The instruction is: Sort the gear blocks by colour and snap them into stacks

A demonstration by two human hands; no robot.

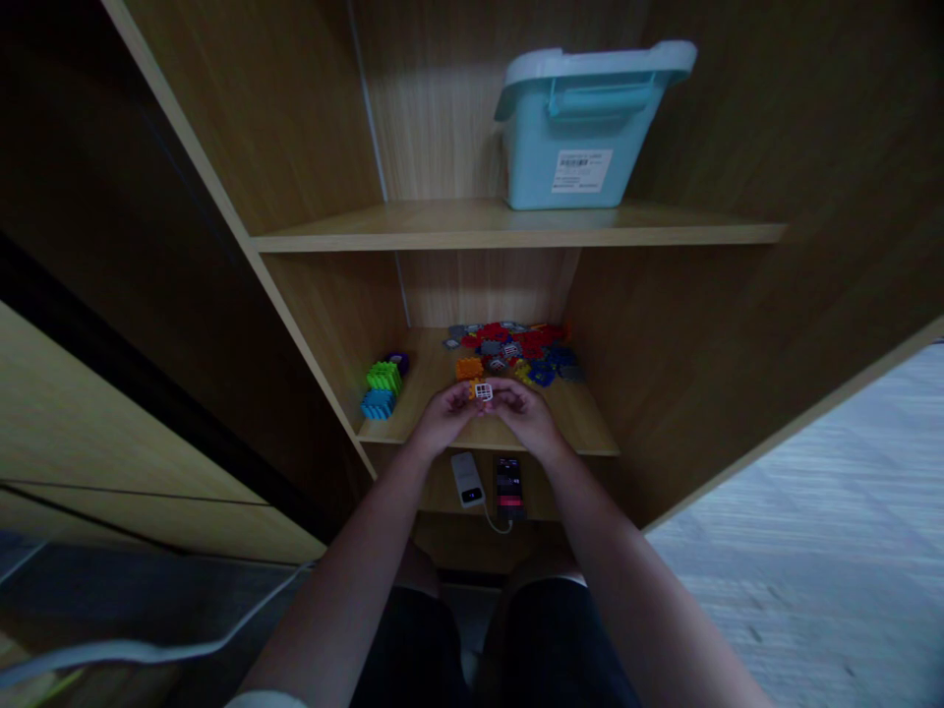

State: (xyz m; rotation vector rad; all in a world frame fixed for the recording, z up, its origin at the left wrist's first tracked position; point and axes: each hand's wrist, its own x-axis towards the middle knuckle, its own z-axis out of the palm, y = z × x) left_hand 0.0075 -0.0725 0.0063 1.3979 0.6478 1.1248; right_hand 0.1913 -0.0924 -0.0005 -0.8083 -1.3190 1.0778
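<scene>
Between the fingertips of my left hand [447, 413] and my right hand [522, 407] is a small white piece with a window-like grid [483, 391]. Both hands are closed on it, over the front part of the middle shelf. A bit of orange shows at its left edge; whether it is joined on I cannot tell. Just behind my fingers sits an orange block [469, 369]. Farther back lies a loose pile of flat interlocking plastic pieces [531, 342] in red, grey, blue and yellow.
At the shelf's left stand a green block [383, 377], a blue block [378, 404] and a purple piece [399, 362]. Below lie a white power bank [467, 479] and a phone [508, 487], joined by a cable. A lidded teal storage box [571, 138] rests on the upper shelf [442, 222].
</scene>
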